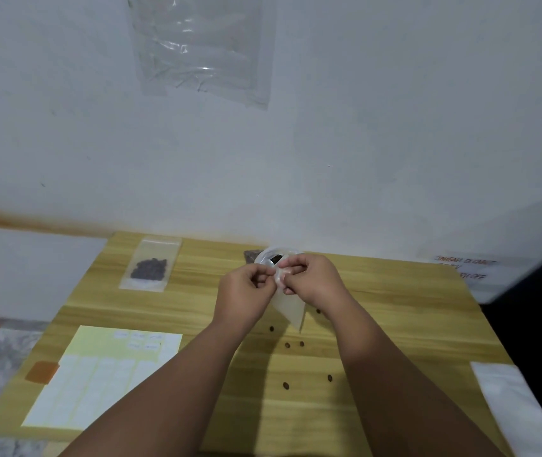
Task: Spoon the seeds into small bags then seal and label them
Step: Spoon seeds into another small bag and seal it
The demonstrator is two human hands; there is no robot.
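A small clear bag (288, 310) hangs tilted over the table's middle, its top pinched by the left hand (246, 286) and the right hand (310, 278). A filled bag (151, 267) of dark seeds lies flat at far left. Loose seeds (286, 385) lie scattered nearer. A label sheet (98, 384) lies near left.

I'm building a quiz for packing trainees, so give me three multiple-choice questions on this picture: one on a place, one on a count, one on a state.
1. Where does the filled seed bag lie? A) in the right hand B) on the table, beyond the label sheet C) on the wall
2. How many loose seeds show on the table? A) one B) six C) over twenty
3. How is the small clear bag held? A) lying flat, untouched B) taped to the wall C) pinched at its top by both hands
Answers: 1 B, it rests near the far left corner. 2 B, six dark specks lie scattered. 3 C, the left hand and right hand pinch its upper edge.
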